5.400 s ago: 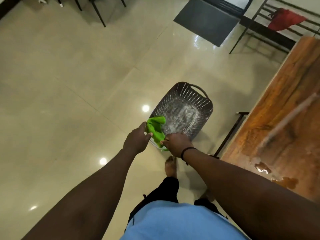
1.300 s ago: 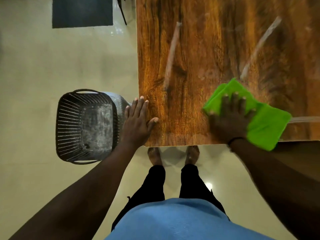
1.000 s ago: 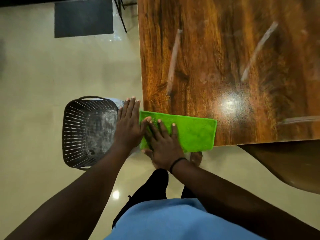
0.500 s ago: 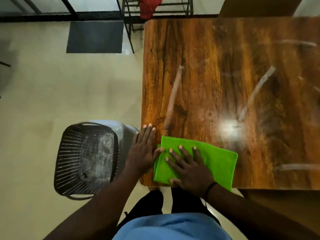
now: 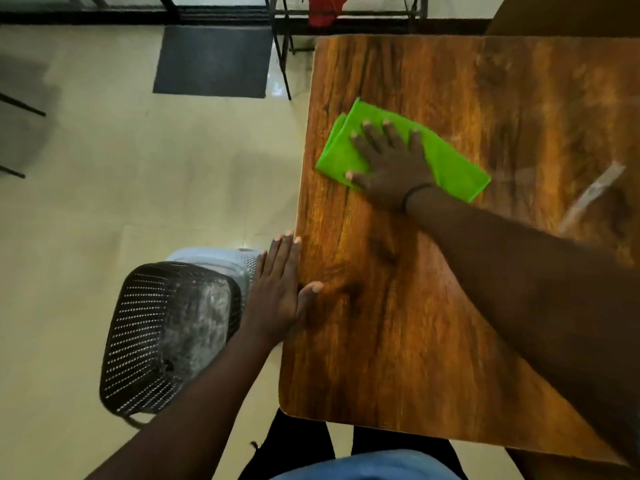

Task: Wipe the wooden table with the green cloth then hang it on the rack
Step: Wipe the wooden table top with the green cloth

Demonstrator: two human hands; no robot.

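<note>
The folded green cloth point(image 5: 446, 164) lies flat on the wooden table point(image 5: 398, 341), near its left edge and toward the far side. My right hand point(image 5: 389, 168) presses down on the cloth with fingers spread. My left hand point(image 5: 280, 292) rests flat against the table's left edge, thumb on the top, holding nothing. The black metal rack point(image 5: 349, 15) stands beyond the table's far end, with a red cloth point(image 5: 323, 8) hanging on it.
A dark perforated plastic basket point(image 5: 166, 334) stands on the tiled floor just left of the table, beside my left hand. A dark doormat point(image 5: 211, 60) lies on the floor farther off. Chair legs point(image 5: 20, 105) show at the far left.
My right hand has pushed the cloth from the table's near left corner away from me toward the far side. My left hand has stayed at the left edge.
</note>
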